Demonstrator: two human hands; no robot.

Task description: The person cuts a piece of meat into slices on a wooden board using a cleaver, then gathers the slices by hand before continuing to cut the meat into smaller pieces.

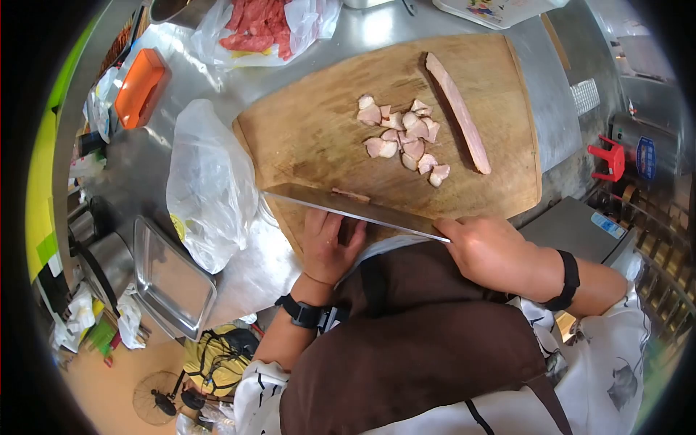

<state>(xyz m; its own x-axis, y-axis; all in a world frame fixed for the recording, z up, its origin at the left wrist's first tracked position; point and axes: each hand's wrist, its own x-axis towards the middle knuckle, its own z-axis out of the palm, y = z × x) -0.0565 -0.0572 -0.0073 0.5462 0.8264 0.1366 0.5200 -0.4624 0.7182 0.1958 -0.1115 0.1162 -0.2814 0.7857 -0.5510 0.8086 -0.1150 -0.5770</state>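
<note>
Crosswise, knife (377, 214) (tip leftward) in right hand (484, 250).

Left hand (328, 248) curls while right hand (484, 254) grips.

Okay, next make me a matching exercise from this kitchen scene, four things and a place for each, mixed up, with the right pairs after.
Things
1. Knife
2. Long meat strip
3. Orange container
4. Red meat

Places
A. In a plastic bag beyond the cutting board
B. On the cutting board, to the right of the sliced pieces
C. In the right hand
D. On the metal counter, left of the cutting board

Right pairs: 1-C, 2-B, 3-D, 4-A
</note>
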